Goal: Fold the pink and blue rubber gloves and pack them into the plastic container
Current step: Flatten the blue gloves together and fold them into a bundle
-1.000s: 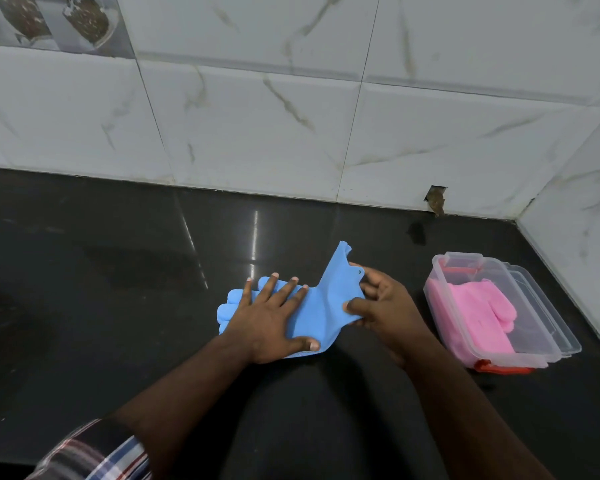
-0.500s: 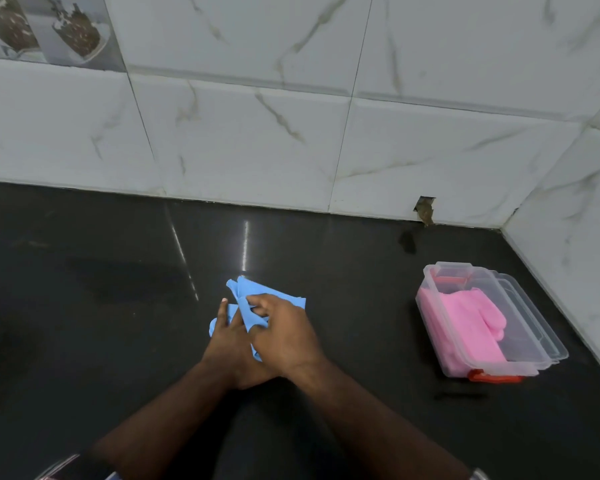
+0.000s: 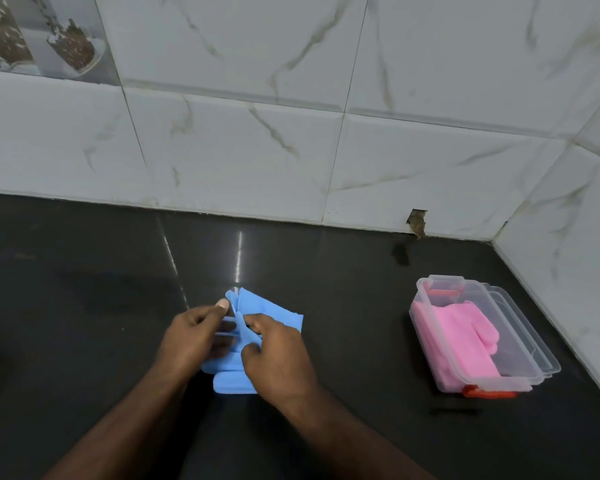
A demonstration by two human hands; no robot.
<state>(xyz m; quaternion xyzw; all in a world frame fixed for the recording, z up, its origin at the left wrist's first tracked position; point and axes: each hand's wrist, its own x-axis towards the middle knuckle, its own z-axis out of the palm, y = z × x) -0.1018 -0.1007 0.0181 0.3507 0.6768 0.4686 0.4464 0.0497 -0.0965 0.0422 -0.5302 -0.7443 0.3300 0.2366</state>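
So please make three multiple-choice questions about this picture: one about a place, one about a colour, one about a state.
1. Where does the pink rubber glove lie?
A. Inside the clear plastic container
B. On the black countertop beside the hands
C. Hanging on the white tiled wall

2. What colour is the folded rubber glove between the two hands?
A. Yellow
B. Blue
C. Green

3. What is the state of the clear plastic container?
A. Closed with a lid on top
B. Turned upside down
C. Open on top, with the glove showing inside

Answers:
1. A, the pink shape sits within the clear walls at the right.
2. B, blue rubber shows beyond the left hand and right hand, both pinching it.
3. C, nothing covers its top.
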